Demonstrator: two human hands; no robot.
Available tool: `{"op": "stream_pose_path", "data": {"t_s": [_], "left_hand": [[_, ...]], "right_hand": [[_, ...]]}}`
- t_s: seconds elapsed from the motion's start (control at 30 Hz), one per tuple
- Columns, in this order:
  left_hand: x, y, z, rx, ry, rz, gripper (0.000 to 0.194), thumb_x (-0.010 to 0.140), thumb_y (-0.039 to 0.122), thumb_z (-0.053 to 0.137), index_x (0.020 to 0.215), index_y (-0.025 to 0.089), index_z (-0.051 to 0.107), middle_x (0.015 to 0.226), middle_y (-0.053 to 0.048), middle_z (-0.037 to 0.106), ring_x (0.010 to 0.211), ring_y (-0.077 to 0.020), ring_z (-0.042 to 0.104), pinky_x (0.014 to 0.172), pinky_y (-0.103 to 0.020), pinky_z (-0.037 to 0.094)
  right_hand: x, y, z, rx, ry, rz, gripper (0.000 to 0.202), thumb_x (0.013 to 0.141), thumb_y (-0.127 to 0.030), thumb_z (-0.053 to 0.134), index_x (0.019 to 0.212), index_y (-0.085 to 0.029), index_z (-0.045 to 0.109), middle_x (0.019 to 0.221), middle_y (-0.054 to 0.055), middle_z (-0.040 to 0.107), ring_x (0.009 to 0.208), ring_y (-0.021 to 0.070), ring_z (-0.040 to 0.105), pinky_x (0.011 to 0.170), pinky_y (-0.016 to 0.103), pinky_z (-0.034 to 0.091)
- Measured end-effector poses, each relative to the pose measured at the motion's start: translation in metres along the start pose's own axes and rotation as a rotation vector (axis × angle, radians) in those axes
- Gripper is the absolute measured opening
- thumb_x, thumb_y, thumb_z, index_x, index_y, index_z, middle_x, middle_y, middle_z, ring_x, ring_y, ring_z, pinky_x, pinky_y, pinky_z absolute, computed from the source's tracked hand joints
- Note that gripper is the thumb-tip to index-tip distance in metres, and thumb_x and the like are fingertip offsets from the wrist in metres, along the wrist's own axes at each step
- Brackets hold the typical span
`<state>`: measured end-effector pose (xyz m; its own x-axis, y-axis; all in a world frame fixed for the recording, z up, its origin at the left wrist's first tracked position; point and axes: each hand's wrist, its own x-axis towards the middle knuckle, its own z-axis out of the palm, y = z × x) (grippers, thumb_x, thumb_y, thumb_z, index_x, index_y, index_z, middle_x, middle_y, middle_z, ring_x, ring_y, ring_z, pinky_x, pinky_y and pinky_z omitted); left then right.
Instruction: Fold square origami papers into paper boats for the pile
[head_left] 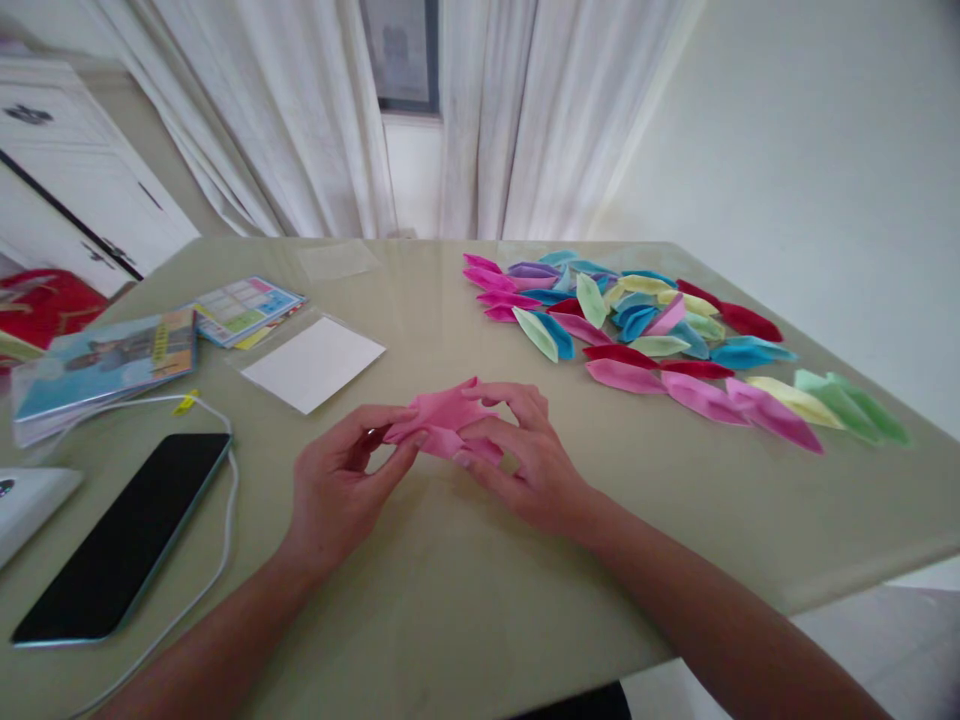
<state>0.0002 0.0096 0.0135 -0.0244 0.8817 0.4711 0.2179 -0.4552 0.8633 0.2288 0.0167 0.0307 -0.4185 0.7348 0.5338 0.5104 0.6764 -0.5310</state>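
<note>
A folded piece of pink paper (pixel 442 412) is between my two hands, just above the near middle of the table. My left hand (pixel 341 485) pinches its left end between thumb and fingers. On the other side, my right hand (pixel 529 455) grips the right part, with the thumb in front and fingers over the top; these fingers hide some of the folds. To the right lie many folded paper pieces (pixel 637 320) in pink, blue, green, yellow, red and purple, pointed at their ends. A stack of white paper (pixel 315 362) rests beyond my left hand.
On the left are a black-screened phone (pixel 127 535), a white cable (pixel 231 500), a white device (pixel 30 505) at the edge, and booklets (pixel 112 360). The table (pixel 450 600) has its near edge below my right forearm. White curtains (pixel 277 110) hang behind it.
</note>
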Motion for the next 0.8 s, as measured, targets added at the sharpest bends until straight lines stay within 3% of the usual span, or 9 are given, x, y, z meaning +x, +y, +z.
{"op": "stream_pose_path", "data": {"t_s": [0.23, 0.43, 0.6, 0.8], "left_hand": [[-0.003, 0.001, 0.003, -0.034, -0.001, -0.019, 0.030, 0.088, 0.015, 0.084, 0.115, 0.025, 0.079, 0.108, -0.001, 0.081, 0.096, -0.0139, 0.077, 0.090, -0.024, 0.065], [-0.008, -0.005, 0.003, -0.008, -0.082, -0.015, 0.035, 0.091, 0.016, 0.081, 0.123, 0.029, 0.077, 0.117, -0.002, 0.079, 0.111, -0.0181, 0.074, 0.096, -0.028, 0.063], [-0.010, -0.007, 0.003, 0.030, -0.176, 0.003, 0.041, 0.096, 0.016, 0.075, 0.134, 0.032, 0.072, 0.131, -0.004, 0.075, 0.118, -0.0200, 0.072, 0.106, -0.033, 0.059], [-0.008, -0.004, 0.006, -0.065, -0.131, -0.030, 0.039, 0.097, 0.017, 0.073, 0.133, 0.032, 0.073, 0.127, -0.003, 0.075, 0.112, -0.0187, 0.073, 0.098, -0.031, 0.063]], "right_hand": [[0.001, -0.001, 0.001, 0.033, 0.016, -0.056, 0.006, 0.100, -0.022, 0.070, 0.101, -0.021, 0.076, 0.120, 0.008, 0.070, 0.115, 0.0254, 0.063, 0.101, 0.045, 0.040], [0.000, -0.001, 0.004, 0.056, 0.016, -0.108, 0.007, 0.102, -0.026, 0.070, 0.099, -0.023, 0.077, 0.111, 0.006, 0.071, 0.109, 0.0233, 0.063, 0.096, 0.043, 0.040], [0.000, -0.003, 0.005, 0.085, 0.000, -0.068, 0.002, 0.099, -0.021, 0.073, 0.100, -0.022, 0.074, 0.104, 0.004, 0.075, 0.102, 0.0219, 0.066, 0.094, 0.041, 0.040], [0.001, -0.003, 0.004, 0.210, -0.007, -0.003, 0.003, 0.103, -0.021, 0.066, 0.102, -0.022, 0.069, 0.096, 0.003, 0.078, 0.091, 0.0195, 0.070, 0.089, 0.037, 0.046]]}}
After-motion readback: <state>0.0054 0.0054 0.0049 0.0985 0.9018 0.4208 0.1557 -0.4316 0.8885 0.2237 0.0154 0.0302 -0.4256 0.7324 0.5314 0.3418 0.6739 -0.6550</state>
